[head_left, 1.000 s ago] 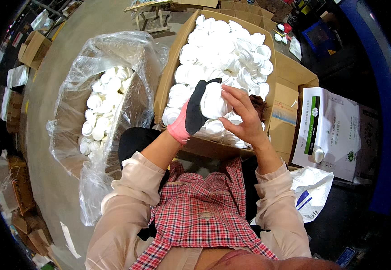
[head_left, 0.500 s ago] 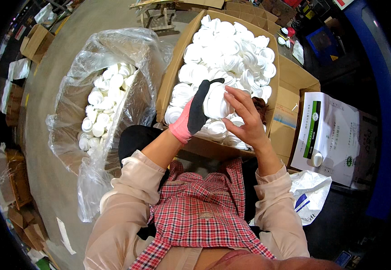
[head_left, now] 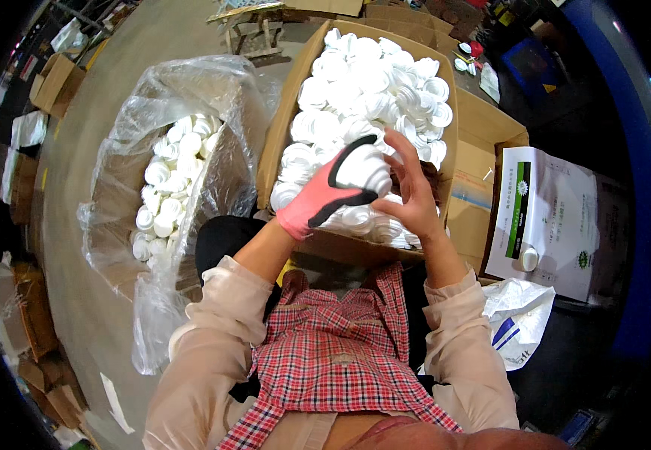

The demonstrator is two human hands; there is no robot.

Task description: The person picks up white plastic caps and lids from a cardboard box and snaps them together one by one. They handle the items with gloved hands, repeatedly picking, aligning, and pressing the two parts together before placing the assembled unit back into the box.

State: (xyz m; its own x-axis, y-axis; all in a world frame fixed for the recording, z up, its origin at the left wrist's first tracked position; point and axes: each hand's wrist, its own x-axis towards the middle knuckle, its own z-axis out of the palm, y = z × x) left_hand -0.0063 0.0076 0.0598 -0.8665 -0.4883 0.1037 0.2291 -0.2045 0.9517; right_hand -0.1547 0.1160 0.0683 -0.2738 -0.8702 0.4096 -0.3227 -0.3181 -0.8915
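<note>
My left hand (head_left: 325,184), in a pink and black glove, grips a white round plastic piece with stepped rings (head_left: 364,168) between thumb and fingers. Just right of that piece is my bare right hand (head_left: 414,191), its fingers curved and apart, with nothing seen in its grasp. Both hands are over the near part of a cardboard box (head_left: 280,142) heaped with similar white ringed pieces (head_left: 370,82). Something dark brown (head_left: 432,177) shows partly behind my right hand; its kind is unclear.
On the left, a box lined with clear plastic (head_left: 134,124) holds more white pieces (head_left: 172,184). A single white piece (head_left: 529,259) rests on a printed white sheet (head_left: 565,217) at right. Below that sheet is a crumpled white bag (head_left: 524,322). Farther back stands a small stand (head_left: 254,36).
My left hand has turned, so the pink back of the glove shows more and the held piece is tilted. The right fingers have come away from the piece and spread.
</note>
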